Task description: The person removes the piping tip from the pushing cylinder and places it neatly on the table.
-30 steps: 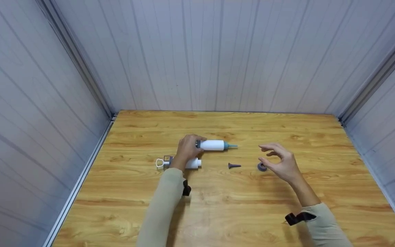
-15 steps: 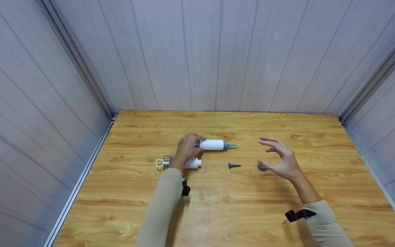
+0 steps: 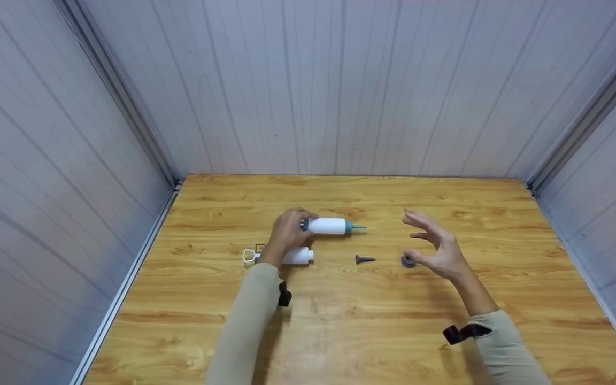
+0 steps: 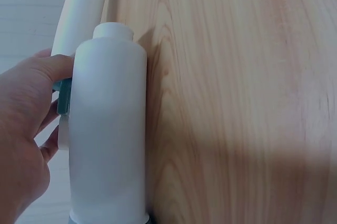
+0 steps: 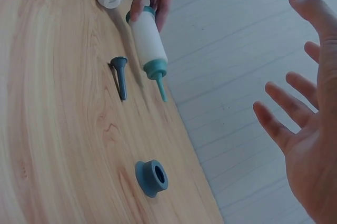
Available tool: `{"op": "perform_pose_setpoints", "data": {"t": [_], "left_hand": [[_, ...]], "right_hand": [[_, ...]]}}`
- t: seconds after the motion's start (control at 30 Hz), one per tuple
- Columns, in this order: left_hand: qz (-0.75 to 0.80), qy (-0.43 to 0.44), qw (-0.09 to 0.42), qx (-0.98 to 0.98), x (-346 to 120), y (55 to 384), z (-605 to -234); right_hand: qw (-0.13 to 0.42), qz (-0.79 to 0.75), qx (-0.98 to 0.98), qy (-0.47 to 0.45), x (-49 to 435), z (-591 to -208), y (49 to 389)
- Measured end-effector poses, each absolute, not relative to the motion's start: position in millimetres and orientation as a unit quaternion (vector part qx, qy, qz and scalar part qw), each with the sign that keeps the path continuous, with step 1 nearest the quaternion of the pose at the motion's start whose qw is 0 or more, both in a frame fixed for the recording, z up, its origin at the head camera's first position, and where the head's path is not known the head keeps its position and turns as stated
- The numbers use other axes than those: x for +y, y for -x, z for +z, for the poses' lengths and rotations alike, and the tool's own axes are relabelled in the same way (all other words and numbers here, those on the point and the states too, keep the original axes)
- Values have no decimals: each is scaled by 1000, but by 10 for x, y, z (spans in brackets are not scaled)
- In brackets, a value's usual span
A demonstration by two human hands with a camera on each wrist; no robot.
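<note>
My left hand (image 3: 288, 232) grips a white syringe (image 3: 328, 225) by the teal collar at its rear, thumb on one side and fingers on the other. Its slim teal nozzle (image 5: 161, 88) points right, close over the wooden table. Below my left wrist lies a second white barrel (image 3: 297, 256) with a short neck and a white loop handle (image 3: 249, 256); my forearm hides its middle. My right hand (image 3: 443, 255) is raised with spread fingers and holds nothing. Near its thumb in the head view sits a grey flanged ring (image 5: 152, 178). A small grey funnel-ended nozzle (image 3: 365, 259) lies between the hands.
The wood-grain table (image 3: 340, 331) carries all the parts. Pale panel walls (image 3: 308, 91) stand at the back and on both sides, with metal rails in the corners. Each sleeve bears a black wrist mount (image 3: 466, 334).
My left hand has drawn the syringe slightly to the left. The fingers of my right hand have spread wider and risen a little; the ring and the small nozzle stay put.
</note>
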State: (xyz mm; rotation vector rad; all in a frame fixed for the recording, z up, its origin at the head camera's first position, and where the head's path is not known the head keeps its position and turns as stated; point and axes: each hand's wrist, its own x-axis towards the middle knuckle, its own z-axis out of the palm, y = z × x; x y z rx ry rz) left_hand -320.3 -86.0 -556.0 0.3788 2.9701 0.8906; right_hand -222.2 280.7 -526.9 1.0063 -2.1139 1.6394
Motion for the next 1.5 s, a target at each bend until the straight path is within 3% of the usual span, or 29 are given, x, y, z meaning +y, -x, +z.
{"op": "perform_pose_setpoints", "data": {"t": [0.83,1.5], "left_hand": [[278,-162,-43,946,-1130,3027,-5373],[286,-218,-98,928,-1030,2824,-5230]], "right_hand": [[111,597,-737,-297,2704,-5478,2376],[71,644,-720,-249,2542,-5626,2396]]}}
